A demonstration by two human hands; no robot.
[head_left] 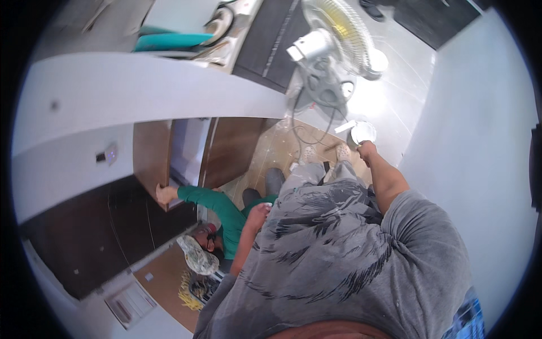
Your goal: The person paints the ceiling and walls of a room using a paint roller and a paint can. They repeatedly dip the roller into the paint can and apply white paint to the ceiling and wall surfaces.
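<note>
My right hand (367, 151) is closed at the near edge of a small round container (363, 133) with a white top, held low ahead of me. A short white bar (345, 126) shows just left of this container; whether the two touch I cannot tell. My left hand (259, 217) is bent in by my waist with its fingers curled. A small white bit (268, 205) shows at its fingertips, too small to name. Beside my left arm crouches a co-worker in a green sleeve (212, 200), with one hand (166, 194) on a brown cabinet door (151, 152).
A pedestal fan (339, 34) stands ahead, its cable (316, 141) looping on the floor near my feet. A white wall (468, 147) runs along my right. A low white partition (152, 85) lies ahead left, with a teal item (169, 41) beyond it.
</note>
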